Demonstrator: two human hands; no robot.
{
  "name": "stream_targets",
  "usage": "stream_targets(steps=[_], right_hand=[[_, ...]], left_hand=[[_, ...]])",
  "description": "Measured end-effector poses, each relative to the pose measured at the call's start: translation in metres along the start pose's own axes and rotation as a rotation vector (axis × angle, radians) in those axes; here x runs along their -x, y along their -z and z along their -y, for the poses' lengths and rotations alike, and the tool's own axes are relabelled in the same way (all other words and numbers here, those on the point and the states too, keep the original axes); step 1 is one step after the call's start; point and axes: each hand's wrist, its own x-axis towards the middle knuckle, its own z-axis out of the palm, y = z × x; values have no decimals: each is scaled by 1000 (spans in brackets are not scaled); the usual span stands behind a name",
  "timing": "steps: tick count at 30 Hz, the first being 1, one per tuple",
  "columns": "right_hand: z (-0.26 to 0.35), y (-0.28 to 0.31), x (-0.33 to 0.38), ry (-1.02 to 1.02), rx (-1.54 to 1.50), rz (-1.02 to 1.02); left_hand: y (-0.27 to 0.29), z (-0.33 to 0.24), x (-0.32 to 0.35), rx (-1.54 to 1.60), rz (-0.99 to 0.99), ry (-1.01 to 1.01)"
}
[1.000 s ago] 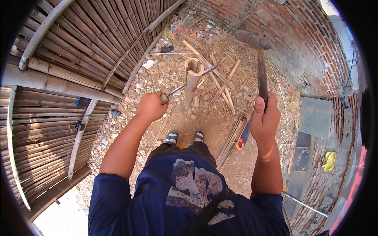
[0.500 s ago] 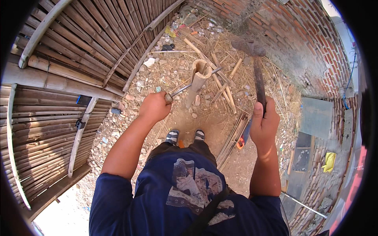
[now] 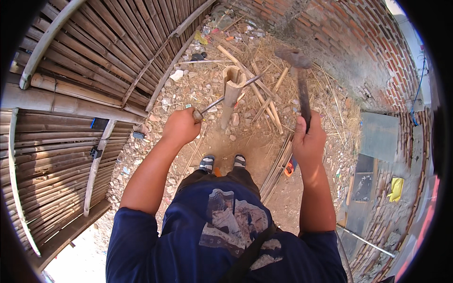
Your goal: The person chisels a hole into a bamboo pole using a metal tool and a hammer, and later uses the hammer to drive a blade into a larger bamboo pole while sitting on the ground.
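Observation:
A bamboo pole (image 3: pixel 230 96) stands upright on the ground ahead of me, its hollow top facing up and its wall split open on the left side. My left hand (image 3: pixel 181 126) is closed round the handle of a long narrow knife (image 3: pixel 212 104). The blade slants across the pole; its middle is hidden by the bamboo and its tip shows on the right side. In my right hand (image 3: pixel 310 141) is the dark shaft of a hammer (image 3: pixel 293 57), held up to the right of the pole. The hammer's heavy, rusty-looking head is apart from the blade.
Split bamboo pieces (image 3: pixel 271 106) lie crossed behind the pole, among straw and rubble. Long strips and an orange-handled saw-like tool (image 3: pixel 289 168) lie by my right forearm. A bamboo slat wall (image 3: pixel 104 52) rises on the left, a brick wall (image 3: pixel 349 52) at the back right.
My right hand and the hammer have shifted slightly left. The pole's top, the knife and my left hand have moved a little left and away from me.

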Motion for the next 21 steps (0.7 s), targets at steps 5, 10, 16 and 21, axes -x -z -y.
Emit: stream_targets(steps=[5,10,16,21], right_hand=[[-19,-12,-10,-100,191,303],[9,25,-4,-68,-32,28],[-1,-12,-12,31,120,59],[-17,-24,-10,-101,69,131]], left_hand=[[3,5,-10,-8,-7,14],[3,11,-6,-3,-9,35],[2,11,-3,-16,16,19],[7,2,-3,-19,11,55]])
